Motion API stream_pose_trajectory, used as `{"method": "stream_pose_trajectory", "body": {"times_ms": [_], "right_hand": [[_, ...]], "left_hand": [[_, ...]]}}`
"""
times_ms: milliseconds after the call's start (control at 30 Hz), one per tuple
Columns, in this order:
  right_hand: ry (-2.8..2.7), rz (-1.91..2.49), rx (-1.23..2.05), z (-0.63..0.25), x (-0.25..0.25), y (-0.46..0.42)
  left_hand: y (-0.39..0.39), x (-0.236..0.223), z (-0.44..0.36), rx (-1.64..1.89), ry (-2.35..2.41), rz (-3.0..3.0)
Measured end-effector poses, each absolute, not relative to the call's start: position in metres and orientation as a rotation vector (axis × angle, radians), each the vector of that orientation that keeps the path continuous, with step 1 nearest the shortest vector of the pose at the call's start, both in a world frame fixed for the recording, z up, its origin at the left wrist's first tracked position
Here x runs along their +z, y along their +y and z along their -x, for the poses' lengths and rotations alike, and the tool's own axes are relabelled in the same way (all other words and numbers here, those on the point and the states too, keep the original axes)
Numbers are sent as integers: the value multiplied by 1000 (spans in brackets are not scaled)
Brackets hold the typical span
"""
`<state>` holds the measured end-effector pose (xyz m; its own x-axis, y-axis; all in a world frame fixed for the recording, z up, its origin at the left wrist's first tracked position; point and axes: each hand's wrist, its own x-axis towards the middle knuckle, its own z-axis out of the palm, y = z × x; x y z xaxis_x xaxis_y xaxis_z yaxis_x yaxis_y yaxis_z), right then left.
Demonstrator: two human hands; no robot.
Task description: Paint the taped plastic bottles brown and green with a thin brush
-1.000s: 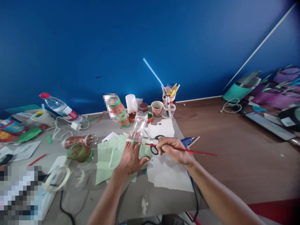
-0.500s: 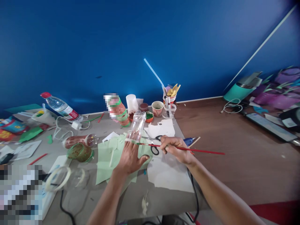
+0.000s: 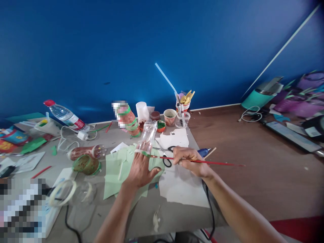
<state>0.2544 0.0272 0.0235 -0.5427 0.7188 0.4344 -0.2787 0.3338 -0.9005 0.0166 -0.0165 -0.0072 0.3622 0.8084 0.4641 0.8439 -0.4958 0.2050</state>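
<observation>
The fingers of my left hand [image 3: 140, 170] reach inside the open end of a clear cut plastic bottle [image 3: 149, 133] and hold it up, with the thumb stretched out to the side. A pale rim edges the bottle's open end, with green paint on part of it. My right hand [image 3: 188, 160] pinches a thin red paintbrush [image 3: 220, 163], whose tip touches that rim. Beneath the hands lie green paper sheets [image 3: 111, 172] and white paper [image 3: 181, 187]. Black-handled scissors [image 3: 167, 161] rest on the paper, partly behind the brush.
Behind the bottle stand a small tub of green paint [image 3: 161, 126], a paper cup [image 3: 170, 118] and a cup of plastic cutlery [image 3: 186, 101]. To the left are painted bottle pieces [image 3: 87, 164] and a water bottle [image 3: 68, 116]. A blue glue gun [image 3: 203, 152] lies at right.
The brush tip has shifted slightly left along the bottle's rim, and more green shows there. My left hand and the bottle have stayed nearly still.
</observation>
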Motion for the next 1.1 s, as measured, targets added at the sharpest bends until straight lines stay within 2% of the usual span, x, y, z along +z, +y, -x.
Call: {"method": "stream_pose_trajectory", "body": {"times_ms": [600, 1100], "right_hand": [[-1609, 388, 1354, -259, 19, 32], [-1647, 362, 1430, -254, 22, 29]], "left_hand": [[-18, -4, -19, -827, -1501, 2580], [-17, -8, -20, -571, -1478, 2579]]}}
